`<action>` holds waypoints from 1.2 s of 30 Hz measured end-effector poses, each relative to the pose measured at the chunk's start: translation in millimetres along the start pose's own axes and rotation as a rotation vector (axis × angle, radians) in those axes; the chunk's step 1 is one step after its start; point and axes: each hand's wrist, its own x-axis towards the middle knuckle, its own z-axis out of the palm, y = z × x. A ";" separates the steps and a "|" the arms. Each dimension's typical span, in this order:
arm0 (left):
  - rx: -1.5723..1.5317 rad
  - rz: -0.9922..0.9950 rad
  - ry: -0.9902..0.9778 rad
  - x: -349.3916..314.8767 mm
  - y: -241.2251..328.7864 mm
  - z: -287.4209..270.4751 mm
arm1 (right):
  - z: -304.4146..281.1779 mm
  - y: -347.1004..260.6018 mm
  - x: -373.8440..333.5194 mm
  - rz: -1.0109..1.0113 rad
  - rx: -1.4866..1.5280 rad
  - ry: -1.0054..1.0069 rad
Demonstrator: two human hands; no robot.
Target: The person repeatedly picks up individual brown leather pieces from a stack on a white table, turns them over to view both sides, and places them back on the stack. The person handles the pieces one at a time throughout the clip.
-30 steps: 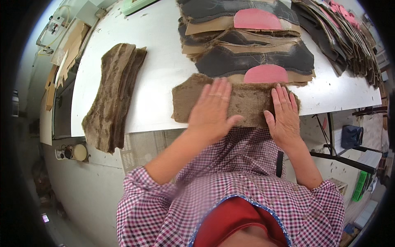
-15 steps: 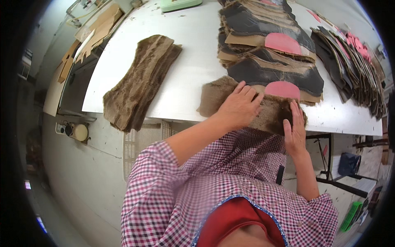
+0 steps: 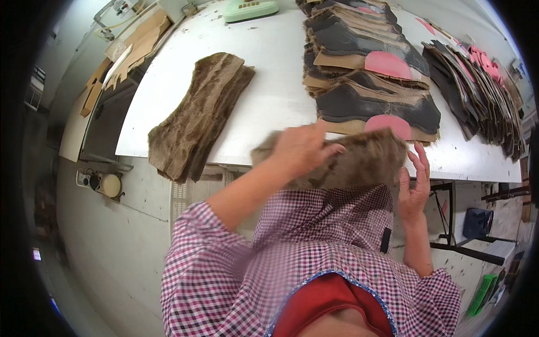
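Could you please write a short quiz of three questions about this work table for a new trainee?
1. True or false: the left hand lies on the brown furry piece at the table edge.
2. Which hand is open beside that piece's end? A left, B right.
3. Fill in: the other furry stack lies to the person's ____.

Key: 1 true. 2 B, the right hand. 3 left.
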 end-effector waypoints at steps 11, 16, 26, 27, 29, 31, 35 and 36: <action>0.412 -0.734 0.335 -41.2 -235.0 -112.8 | 0.2 15.9 10.0 0.130 0.194 -0.027; 0.607 -0.592 0.489 -25.8 -216.1 -114.4 | 7.4 21.4 12.2 0.217 0.281 -0.111; -0.361 0.295 0.347 92.1 -4.4 2.3 | 40.4 50.6 85.9 0.734 0.630 -0.108; -0.317 0.278 0.363 96.0 1.2 4.4 | 41.7 56.4 86.0 0.763 0.652 -0.099; -0.279 0.240 0.357 100.8 11.4 5.6 | 36.8 64.7 84.3 0.792 0.779 -0.102; -0.283 0.193 0.302 94.2 22.7 0.7 | 34.2 64.5 83.1 0.836 0.869 -0.098; -0.170 0.783 0.536 47.1 86.7 33.8 | 30.3 49.5 86.5 0.841 0.801 -0.176; -0.119 0.750 0.413 37.2 96.5 46.6 | 30.0 46.3 88.0 0.813 0.745 -0.226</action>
